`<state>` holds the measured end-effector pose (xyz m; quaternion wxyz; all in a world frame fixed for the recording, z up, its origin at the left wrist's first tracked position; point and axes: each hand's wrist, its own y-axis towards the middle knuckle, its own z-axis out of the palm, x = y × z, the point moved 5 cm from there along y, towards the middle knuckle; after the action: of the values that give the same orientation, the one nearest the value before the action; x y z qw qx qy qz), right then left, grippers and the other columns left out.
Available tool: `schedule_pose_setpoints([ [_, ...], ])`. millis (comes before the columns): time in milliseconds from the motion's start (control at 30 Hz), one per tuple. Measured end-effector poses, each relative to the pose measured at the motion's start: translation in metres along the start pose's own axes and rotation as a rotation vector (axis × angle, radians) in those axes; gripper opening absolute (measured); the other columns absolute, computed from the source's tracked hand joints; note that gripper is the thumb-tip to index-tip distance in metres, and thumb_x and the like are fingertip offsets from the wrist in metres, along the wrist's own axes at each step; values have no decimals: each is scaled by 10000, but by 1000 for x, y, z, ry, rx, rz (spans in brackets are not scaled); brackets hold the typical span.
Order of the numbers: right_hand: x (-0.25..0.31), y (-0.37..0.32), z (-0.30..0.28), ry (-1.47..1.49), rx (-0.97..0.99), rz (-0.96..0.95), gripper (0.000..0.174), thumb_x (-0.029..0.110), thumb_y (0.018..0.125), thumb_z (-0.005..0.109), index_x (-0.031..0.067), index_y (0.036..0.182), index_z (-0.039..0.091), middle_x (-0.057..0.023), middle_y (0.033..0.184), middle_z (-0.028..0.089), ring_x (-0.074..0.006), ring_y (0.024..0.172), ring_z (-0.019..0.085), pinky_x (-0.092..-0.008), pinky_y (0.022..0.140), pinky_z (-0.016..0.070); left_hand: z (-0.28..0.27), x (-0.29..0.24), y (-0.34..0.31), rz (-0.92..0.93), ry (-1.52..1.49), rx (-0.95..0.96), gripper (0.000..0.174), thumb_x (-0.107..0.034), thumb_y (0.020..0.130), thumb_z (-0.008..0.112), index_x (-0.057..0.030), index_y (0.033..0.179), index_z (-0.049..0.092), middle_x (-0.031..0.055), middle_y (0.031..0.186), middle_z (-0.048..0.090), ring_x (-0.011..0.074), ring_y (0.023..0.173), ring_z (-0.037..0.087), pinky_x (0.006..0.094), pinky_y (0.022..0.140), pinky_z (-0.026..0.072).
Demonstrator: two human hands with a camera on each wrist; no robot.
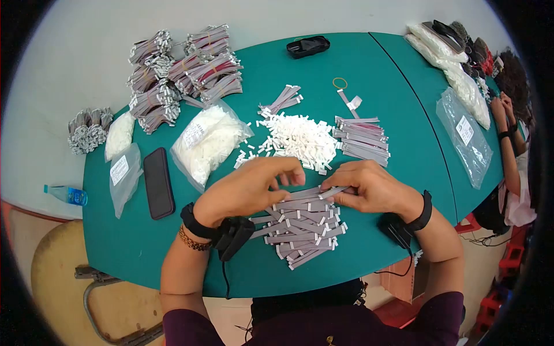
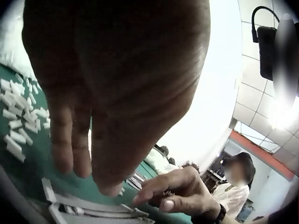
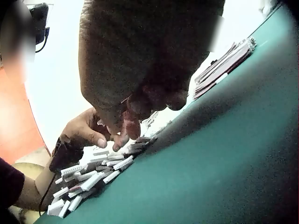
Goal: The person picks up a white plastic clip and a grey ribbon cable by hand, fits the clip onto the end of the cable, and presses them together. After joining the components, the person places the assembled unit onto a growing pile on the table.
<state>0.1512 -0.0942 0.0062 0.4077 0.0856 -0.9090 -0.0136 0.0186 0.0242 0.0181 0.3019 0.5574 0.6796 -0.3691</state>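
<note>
A loose pile of short grey flat ribbon cables (image 1: 303, 230) with white end connectors lies in front of the person. At its far right edge, the right hand (image 1: 372, 187) pinches one ribbon cable (image 1: 340, 192) between thumb and fingers. Over the pile's far left edge hovers the left hand (image 1: 248, 187), fingers loosely bent and thumb apart from them, nothing seen between them. In the left wrist view, the left fingers (image 2: 81, 154) hang above the cables. Just beyond both hands spreads a heap of small white connector housings (image 1: 300, 141).
Stacked cables (image 1: 363, 141) lie right of the housings, a few more (image 1: 281, 100) behind. Left stand bags of white housings (image 1: 210, 138), a phone (image 1: 158, 183) and tied cable bundles (image 1: 202, 69). A black pouch (image 1: 309, 47) sits at the back. Another person's arms (image 1: 508, 138) rest at right.
</note>
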Motion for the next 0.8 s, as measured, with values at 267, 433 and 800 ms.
schedule_pose_setpoints([
  [267,0,-3,3,-20,-22,-26,298,133,736,660,100,1032,662,-130,721,625,-253,599,590,-362,537,433,-11,0,-28,-53,329,-67,293,-12,681,703,-62,940,576,53,780,576,193,709,533,303,645,437],
  [433,0,-5,3,-96,-14,-45,270,161,753,644,107,1016,672,-129,705,628,-263,625,609,-374,556,446,-1,2,-58,-67,454,-234,295,0,648,701,-71,890,549,72,731,517,292,726,536,383,643,431],
  [800,-5,-10,8,-142,-10,-57,251,192,765,649,106,999,678,-131,631,613,-291,599,600,-389,552,440,9,11,-70,-140,371,-379,190,-1,679,712,-50,838,620,27,705,506,151,631,452,272,563,378],
])
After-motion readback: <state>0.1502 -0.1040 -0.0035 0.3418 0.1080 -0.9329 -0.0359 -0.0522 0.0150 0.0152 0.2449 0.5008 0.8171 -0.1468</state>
